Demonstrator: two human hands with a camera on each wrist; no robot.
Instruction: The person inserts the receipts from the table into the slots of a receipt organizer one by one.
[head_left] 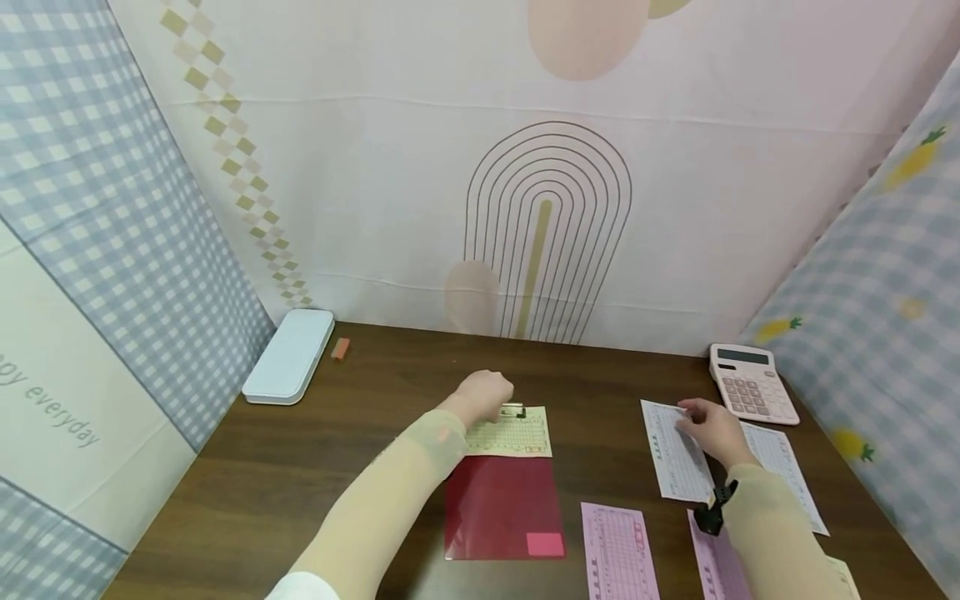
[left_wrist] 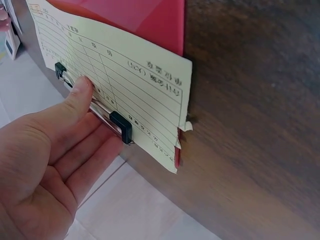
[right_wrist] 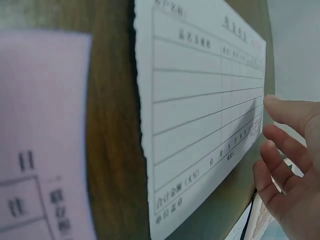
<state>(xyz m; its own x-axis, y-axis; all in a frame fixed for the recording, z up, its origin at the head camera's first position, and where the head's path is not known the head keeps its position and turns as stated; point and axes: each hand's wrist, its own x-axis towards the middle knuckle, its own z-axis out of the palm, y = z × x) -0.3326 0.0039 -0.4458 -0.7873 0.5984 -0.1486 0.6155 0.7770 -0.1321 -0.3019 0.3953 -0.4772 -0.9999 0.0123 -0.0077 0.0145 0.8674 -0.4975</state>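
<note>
A red clipboard (head_left: 498, 504) lies mid-table, a yellow printed form (head_left: 521, 435) covering its upper part. My left hand (head_left: 483, 395) is at its top edge. In the left wrist view the thumb presses on the wire clip (left_wrist: 102, 112) with black ends, and the fingers curl beneath it. On the right, my right hand (head_left: 716, 432) is at the far edge of a white printed form (head_left: 675, 458). Its fingers (right_wrist: 277, 160) are loosely bent beside that edge in the right wrist view; whether the thumb touches the paper, I cannot tell.
Another white form (head_left: 787, 471) lies right of my right hand, below a pink calculator (head_left: 750, 383). Pink forms (head_left: 618, 550) lie nearer, one partly under my right forearm. At the back left are a white case (head_left: 291, 357) and a small orange block (head_left: 341, 348).
</note>
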